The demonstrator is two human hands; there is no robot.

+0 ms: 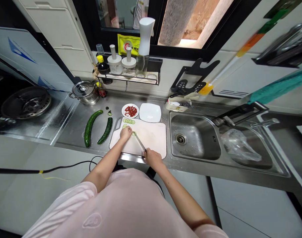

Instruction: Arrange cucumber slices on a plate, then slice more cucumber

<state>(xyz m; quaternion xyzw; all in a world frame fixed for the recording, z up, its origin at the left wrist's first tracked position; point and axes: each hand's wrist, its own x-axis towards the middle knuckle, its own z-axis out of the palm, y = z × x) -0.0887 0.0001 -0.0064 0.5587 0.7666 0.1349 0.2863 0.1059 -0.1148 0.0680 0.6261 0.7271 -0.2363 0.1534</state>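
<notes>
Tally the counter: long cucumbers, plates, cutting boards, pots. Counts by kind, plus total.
Long cucumbers: 2
Plates: 2
Cutting boards: 1
Pots: 1
Total: 6

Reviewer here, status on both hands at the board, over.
Left hand holding cucumber piece down on white cutting board. Right hand gripping kitchen knife, blade beside the piece. Cut slices lie on the board, beyond the left hand.
</notes>
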